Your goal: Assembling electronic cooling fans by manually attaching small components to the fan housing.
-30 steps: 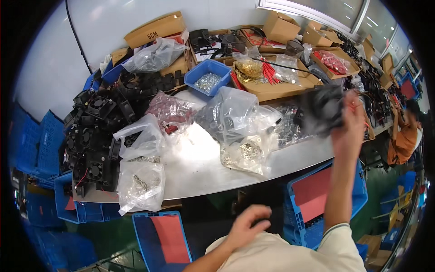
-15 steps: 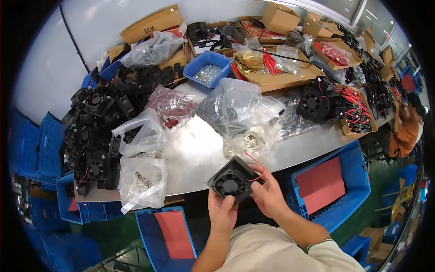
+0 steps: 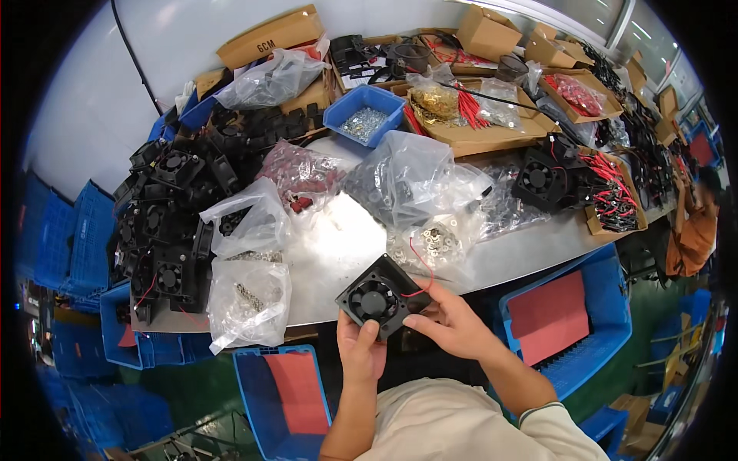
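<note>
A square black cooling fan [image 3: 377, 301] is held up at the table's front edge, its round rotor facing me. My left hand [image 3: 360, 352] grips its lower left side, thumb on the front of the frame and fingers behind. My right hand [image 3: 455, 324] closes on its right corner, thumb at the lower edge, with the other fingers partly hidden. A thin red wire [image 3: 432, 269] loops from the fan past my right fingers. Just beyond lies a clear bag of small metal rings and nuts [image 3: 440, 242].
Heaped black fans [image 3: 165, 223] cover the table's left end. Clear bags [image 3: 250, 300], a blue bin of small metal parts [image 3: 365, 115] and open cartons [image 3: 477, 138] crowd the metal table [image 3: 323, 250]. Blue crates [image 3: 569, 323] stand below its edge. Another person [image 3: 692, 223] sits far right.
The fan has shifted slightly left and turned more upright toward me. Both hands moved with it. My right thumb now rests at its lower right edge.
</note>
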`<state>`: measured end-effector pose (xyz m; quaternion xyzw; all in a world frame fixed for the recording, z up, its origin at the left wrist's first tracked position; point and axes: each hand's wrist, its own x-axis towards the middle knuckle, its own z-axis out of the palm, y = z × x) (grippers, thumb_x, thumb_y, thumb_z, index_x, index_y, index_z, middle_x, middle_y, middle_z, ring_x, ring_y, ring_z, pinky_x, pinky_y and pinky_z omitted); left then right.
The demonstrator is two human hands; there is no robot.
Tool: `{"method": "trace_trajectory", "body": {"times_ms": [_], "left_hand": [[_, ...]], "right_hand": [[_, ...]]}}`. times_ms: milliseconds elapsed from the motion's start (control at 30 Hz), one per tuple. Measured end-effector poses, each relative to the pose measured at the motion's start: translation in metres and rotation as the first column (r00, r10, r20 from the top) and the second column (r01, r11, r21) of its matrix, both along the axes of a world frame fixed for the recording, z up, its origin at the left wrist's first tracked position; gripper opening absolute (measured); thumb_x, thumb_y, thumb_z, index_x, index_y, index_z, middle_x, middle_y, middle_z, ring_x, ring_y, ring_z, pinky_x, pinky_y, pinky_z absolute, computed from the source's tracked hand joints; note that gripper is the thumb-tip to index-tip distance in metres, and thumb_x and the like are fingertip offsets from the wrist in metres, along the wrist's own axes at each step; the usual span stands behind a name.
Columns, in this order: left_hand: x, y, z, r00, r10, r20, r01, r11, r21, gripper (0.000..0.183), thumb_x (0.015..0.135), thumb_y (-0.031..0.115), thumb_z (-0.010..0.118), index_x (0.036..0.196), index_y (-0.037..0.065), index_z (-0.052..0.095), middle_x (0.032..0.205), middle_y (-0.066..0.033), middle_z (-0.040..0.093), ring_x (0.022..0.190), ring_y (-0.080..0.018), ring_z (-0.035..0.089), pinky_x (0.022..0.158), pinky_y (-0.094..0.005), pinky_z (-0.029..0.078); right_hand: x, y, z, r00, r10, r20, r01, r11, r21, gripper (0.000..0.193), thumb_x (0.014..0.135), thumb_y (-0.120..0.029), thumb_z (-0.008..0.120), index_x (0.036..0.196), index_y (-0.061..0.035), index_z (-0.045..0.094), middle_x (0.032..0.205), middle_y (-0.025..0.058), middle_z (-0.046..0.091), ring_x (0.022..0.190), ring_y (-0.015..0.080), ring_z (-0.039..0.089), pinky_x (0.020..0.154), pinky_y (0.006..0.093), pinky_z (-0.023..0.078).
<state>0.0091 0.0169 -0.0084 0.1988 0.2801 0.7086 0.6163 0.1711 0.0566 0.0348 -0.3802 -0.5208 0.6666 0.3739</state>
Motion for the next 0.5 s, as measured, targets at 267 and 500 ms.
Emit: {"method": "trace_trajectory", "body": {"times_ms": [267,500], "left_hand": [[-0.019,-0.005,0.003,0.998,0.013,-0.063,-0.017,0.997,-0.073,0.059,0.083,0.017,0.074,0.133,0.004,0.045,0.125,-0.0097,0.058,0.112,-0.0241,0.060,0.097,-0.0398,0.050],[-0.005,-0.003,0.008,0.987,0.007,-0.159,-0.010,1.000,-0.018,0.059,0.082,0.014,0.075,0.131,0.005,0.044,0.125,-0.0089,0.057,0.111,-0.0238,0.059,0.097,-0.0398,0.049]], "right_hand": [[0.043,0.029,0.033,0.980,-0.120,0.160,0.098,0.985,0.143,0.028,0.092,0.000,0.059,0.120,0.0009,0.059,0.103,0.0086,0.067,0.099,0.0136,0.062,0.089,0.0274,0.048],[0.010,0.018,0.011,0.996,0.029,-0.085,-0.036,0.995,-0.088,0.059,0.088,0.003,0.063,0.141,-0.0051,0.040,0.128,0.0087,0.052,0.110,0.0138,0.054,0.091,0.0280,0.049]]}}
